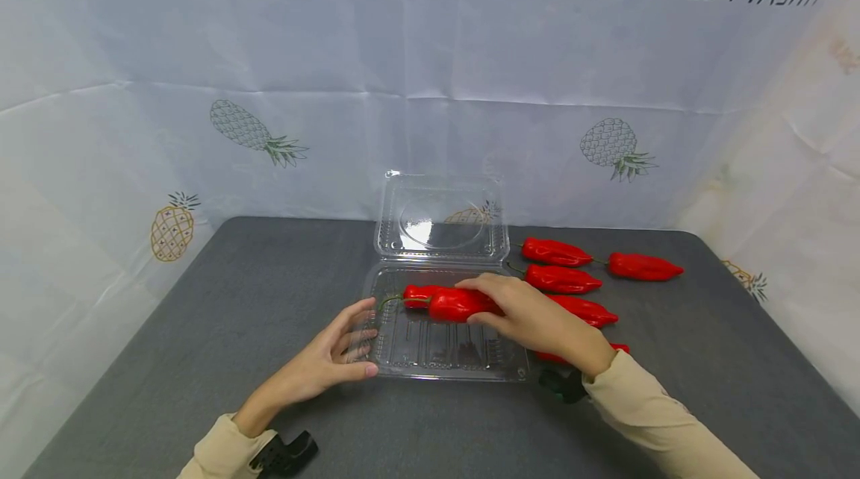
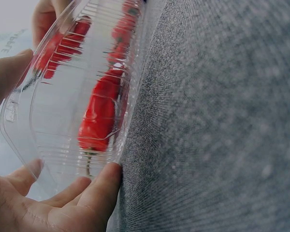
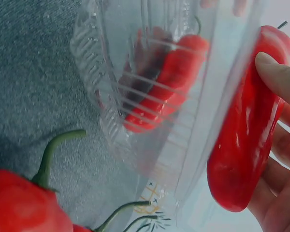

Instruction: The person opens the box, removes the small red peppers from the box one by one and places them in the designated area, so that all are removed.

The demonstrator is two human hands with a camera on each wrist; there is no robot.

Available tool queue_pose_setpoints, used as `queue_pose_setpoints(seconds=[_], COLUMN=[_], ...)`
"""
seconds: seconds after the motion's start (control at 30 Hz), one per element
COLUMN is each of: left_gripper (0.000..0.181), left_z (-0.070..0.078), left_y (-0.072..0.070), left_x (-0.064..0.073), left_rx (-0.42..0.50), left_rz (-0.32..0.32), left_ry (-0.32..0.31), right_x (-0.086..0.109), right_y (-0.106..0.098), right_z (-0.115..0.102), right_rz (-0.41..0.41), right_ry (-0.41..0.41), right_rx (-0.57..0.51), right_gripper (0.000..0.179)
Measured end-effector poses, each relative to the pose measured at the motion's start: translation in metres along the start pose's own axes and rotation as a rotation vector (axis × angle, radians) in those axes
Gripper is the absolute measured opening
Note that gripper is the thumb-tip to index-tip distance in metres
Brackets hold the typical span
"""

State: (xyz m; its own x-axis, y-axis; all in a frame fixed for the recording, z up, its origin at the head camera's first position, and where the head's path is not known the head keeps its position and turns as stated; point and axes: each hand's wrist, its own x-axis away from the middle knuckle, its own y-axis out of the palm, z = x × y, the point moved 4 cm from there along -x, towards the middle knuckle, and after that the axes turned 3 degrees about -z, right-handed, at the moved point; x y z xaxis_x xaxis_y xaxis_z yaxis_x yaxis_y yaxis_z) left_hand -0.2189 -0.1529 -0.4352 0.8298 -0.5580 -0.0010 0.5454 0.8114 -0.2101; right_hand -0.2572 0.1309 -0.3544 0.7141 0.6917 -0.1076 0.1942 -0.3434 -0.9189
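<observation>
A clear plastic clamshell box [image 1: 430, 363] lies on the table with its lid [image 1: 440, 214] raised at the back. One red pepper [image 1: 418, 294] lies inside, also visible through the wall in the right wrist view, and a green stem shows at its end. Over the box, my right hand [image 1: 517, 311] holds another red pepper [image 3: 246, 125], thumb on one side and fingers on the other. My left hand [image 1: 329, 356] is at the box's left side, fingers spread and fairly straight; in the left wrist view its fingertips [image 2: 113, 169] touch or nearly touch the plastic.
Several more red peppers lie right of the box, among them one at the back [image 1: 556, 251] and one farthest right [image 1: 645, 267]. My right forearm partly covers the nearer ones. A pineapple-print cloth [image 1: 437, 54] hangs behind the grey table [image 1: 289, 263].
</observation>
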Motion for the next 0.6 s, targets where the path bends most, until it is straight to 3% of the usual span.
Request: queue_pose_setpoints(seconds=[0.37, 0.6], left_gripper=[0.091, 0.09], left_z=[0.0, 0.0], left_y=[0.0, 0.0], left_x=[0.0, 0.0], left_rx=[0.001, -0.018], left_rz=[0.003, 0.004], left_ry=[0.002, 0.001], right_x=[0.011, 0.018], right_y=[-0.011, -0.018], right_z=[0.008, 0.014], right_rz=[0.019, 0.052], right_ry=[0.057, 0.046], right_rx=[0.015, 0.011], right_gripper=[0.057, 0.055])
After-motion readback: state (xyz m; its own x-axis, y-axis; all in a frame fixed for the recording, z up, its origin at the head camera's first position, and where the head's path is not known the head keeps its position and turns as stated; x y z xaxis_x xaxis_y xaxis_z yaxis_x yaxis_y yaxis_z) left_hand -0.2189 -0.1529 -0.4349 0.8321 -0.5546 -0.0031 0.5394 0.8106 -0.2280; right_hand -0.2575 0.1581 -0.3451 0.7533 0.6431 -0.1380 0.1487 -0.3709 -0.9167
